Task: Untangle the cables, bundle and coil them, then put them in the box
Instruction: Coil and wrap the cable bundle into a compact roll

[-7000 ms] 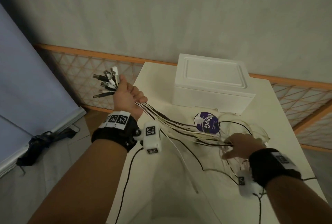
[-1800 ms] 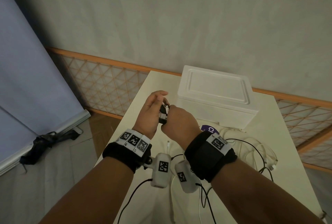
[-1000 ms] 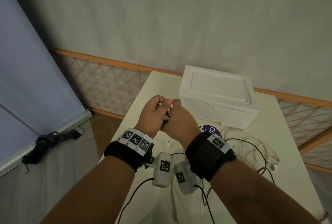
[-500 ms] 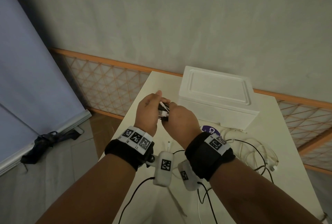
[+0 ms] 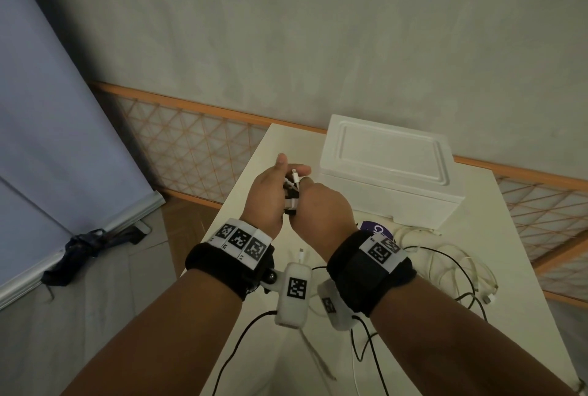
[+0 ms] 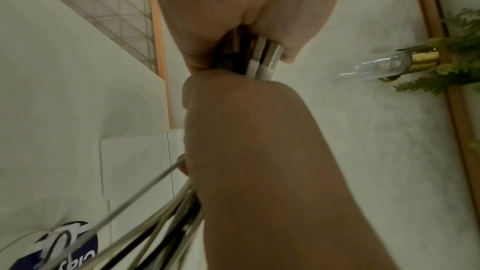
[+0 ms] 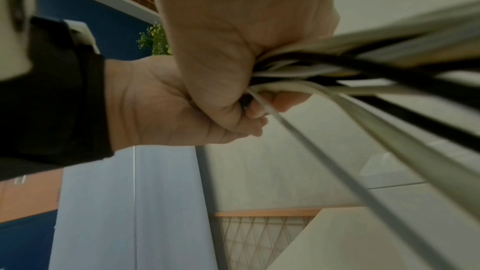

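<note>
Both hands meet above the table's left part, around one cable bundle (image 5: pixel 292 197) of white and black leads. My left hand (image 5: pixel 270 192) holds the plug ends (image 6: pixel 262 56); a white connector (image 5: pixel 296 173) sticks up between its thumb and finger. Just below, my right hand (image 5: pixel 321 208) is a fist round the bundle (image 7: pixel 363 59), whose leads stream down toward the table. The rest of the cables (image 5: pixel 461 265) lie in loose loops at the table's right. Behind the hands stands the white foam box (image 5: pixel 388 173) with its lid on.
A purple tape roll (image 5: pixel 375 228) lies in front of the box, partly behind my right wrist. The cream table (image 5: pixel 280 144) ends at a lattice rail on the left and at the back. A dark strap (image 5: pixel 82 246) lies on the floor at the left.
Seven seconds ago the left hand held the plugs out left and the right lay on the cables. Since then both stay joined; the left fingers shifted and a white connector now pokes up.
</note>
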A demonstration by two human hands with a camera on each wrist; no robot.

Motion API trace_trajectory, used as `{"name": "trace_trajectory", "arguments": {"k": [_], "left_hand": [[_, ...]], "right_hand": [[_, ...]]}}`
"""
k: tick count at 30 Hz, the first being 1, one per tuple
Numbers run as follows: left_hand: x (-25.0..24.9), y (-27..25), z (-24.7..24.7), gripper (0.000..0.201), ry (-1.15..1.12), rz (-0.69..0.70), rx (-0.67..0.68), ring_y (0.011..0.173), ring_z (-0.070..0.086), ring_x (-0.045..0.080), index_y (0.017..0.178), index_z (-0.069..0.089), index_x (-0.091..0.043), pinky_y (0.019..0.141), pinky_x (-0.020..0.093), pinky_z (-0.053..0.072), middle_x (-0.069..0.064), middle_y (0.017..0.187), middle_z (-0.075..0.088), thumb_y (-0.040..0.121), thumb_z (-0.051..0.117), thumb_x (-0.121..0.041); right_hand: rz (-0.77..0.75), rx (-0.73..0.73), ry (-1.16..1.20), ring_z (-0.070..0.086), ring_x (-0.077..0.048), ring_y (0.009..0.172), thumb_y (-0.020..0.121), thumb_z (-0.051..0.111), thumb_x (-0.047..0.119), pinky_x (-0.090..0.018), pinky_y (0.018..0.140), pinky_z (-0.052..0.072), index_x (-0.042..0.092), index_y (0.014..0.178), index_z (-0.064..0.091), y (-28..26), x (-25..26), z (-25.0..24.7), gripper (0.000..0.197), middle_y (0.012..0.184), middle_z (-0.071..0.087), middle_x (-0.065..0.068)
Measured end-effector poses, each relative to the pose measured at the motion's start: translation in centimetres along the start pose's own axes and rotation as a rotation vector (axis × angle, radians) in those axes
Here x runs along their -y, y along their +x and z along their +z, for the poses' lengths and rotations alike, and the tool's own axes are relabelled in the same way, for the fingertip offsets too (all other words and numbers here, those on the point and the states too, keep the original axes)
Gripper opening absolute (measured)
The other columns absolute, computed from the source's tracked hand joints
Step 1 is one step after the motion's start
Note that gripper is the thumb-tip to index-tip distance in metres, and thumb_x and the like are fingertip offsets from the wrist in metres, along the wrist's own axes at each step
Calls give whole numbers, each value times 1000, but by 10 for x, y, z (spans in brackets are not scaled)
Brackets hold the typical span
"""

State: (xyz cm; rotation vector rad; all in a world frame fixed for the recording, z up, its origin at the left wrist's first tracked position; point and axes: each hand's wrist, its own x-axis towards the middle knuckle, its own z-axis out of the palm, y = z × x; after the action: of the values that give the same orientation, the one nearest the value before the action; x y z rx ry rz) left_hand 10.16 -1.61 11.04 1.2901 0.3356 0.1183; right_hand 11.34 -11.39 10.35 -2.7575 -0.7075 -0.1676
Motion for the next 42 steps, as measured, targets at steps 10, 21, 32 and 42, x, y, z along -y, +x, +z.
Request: {"name": "trace_trajectory", "arguments": {"k": [10,21,32,42], "left_hand": [[7,-3,6,19,-25,173,-134,82,68,14,88,69,-21,77,33,54,1,83,72,97,53,-18],[12,-8,7,29,146,259,-85,90,68,9,74,72,-22,84,36,55,-11,87,74,96,55,-28],[10,-2,1,30,269,267,-42,82,66,9,79,72,-21,77,31,52,-5,81,72,99,50,-24],[41,1,-36,131,24,38,341,124,51,18,146,25,-19,88,27,50,2,131,53,40,88,-64]], "right_hand": [[71,28,159,59,-23,80,83,54,18,-29,63,40,9,100,54,2,0,1,19,83,60,-3],[77,121,95,50,-19,66,90,46,23,-24,51,29,15,78,48,12,-4,-1,15,61,39,5],[-9,237,75,50,-21,76,93,36,10,-31,64,37,1,103,59,7,5,-9,26,96,63,-14],[112,182,563,52,-14,61,78,62,12,-30,60,43,3,78,60,-2,-6,-16,9,66,56,-3]]}}
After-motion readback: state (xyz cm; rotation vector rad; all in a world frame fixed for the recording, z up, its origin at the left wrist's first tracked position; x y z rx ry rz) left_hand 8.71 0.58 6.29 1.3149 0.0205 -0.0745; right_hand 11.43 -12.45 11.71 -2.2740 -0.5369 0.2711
